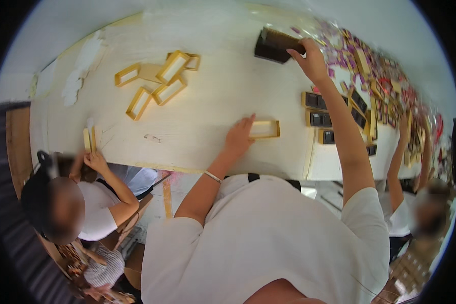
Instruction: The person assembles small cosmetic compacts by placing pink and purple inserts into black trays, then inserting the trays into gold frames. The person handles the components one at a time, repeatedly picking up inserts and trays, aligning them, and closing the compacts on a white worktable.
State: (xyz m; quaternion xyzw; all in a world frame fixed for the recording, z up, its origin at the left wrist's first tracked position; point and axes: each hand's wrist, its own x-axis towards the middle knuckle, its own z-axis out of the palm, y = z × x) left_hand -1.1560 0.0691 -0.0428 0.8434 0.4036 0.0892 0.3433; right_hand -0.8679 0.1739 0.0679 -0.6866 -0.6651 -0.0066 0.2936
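On the white table, a yellow rectangular frame (278, 128) lies in front of me. My left hand (239, 137) is closed on its left end, thumb and fingers at the short side. Farther off to the right, my right hand (310, 58) reaches to a black block or stack (268, 52). Its thumb and fingers pinch a dark brown flat piece (283, 39) with a lighter edge, tilted at the top of that black stack. Whether the piece is fully lifted clear of the stack, I cannot tell.
Several yellow frames (172, 67) lie loosely grouped at far left. Yellow boxes with black inserts (319, 119) sit right of my frame, beside a heap of small purple and red pieces (347, 55). Co-workers sit at left, handling yellow strips (89, 139), and at right.
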